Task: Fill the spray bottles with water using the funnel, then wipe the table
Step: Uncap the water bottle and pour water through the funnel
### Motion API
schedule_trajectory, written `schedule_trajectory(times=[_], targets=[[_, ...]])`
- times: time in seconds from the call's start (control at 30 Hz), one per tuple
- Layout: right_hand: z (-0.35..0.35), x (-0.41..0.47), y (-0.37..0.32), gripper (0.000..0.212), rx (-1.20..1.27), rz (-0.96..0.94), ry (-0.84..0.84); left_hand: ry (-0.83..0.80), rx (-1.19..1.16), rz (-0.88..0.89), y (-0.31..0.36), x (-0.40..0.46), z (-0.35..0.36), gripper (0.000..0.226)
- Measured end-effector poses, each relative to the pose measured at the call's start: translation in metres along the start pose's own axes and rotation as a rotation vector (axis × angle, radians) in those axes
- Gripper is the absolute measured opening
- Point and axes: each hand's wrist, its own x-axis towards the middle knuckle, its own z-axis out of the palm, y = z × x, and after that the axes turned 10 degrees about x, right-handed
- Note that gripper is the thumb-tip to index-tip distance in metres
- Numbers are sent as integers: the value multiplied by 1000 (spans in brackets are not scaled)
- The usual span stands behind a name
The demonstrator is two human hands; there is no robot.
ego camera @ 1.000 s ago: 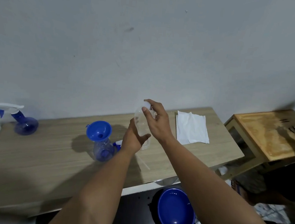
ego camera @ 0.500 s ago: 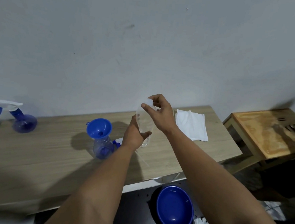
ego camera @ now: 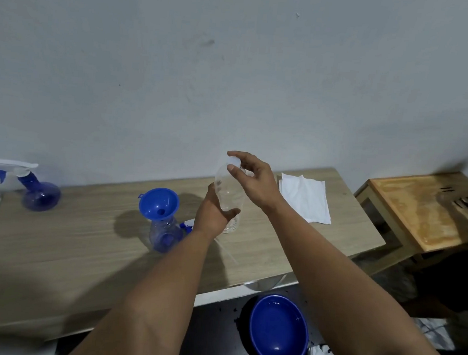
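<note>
A single wide-angle head view looks forward and down from the person's own standpoint. The table [ego camera: 81, 249] crosses mid-frame, near; wall [ego camera: 236, 65] fills the upper half.

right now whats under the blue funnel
The blue funnel sits in the neck of a blue-tinted spray bottle standing on the wooden table. The funnel's spout inside the neck is hidden, and any water level is unclear.

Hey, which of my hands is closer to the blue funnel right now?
Left. The left hand grips the clear bottle just right of the funnel; the right hand is farther right, at the bottle's cap.
</note>
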Motion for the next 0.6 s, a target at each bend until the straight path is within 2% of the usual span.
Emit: schedule_trajectory(times=[0.07,0.13,0.23,0.37,0.5,0.6], targets=[[1,0,-3,40,-31,1,48,-5,14,-1,-1,1,0,89],[1,4,-4,36,-40,-8,103,-16,40,-2,-3,3,3,90],[-1,6,-6,27,-42,-45,76,-13,46,-6,-5,5,5,91],[-4,9,-17,31,46,-37,121,-18,77,4,-5,7,7,92],[-15,19,-25,33,117,4,257,6,77,26,-5,8,8,89],[-31,20,-15,36,49,81,355,17,90,29,-5,9,9,91]])
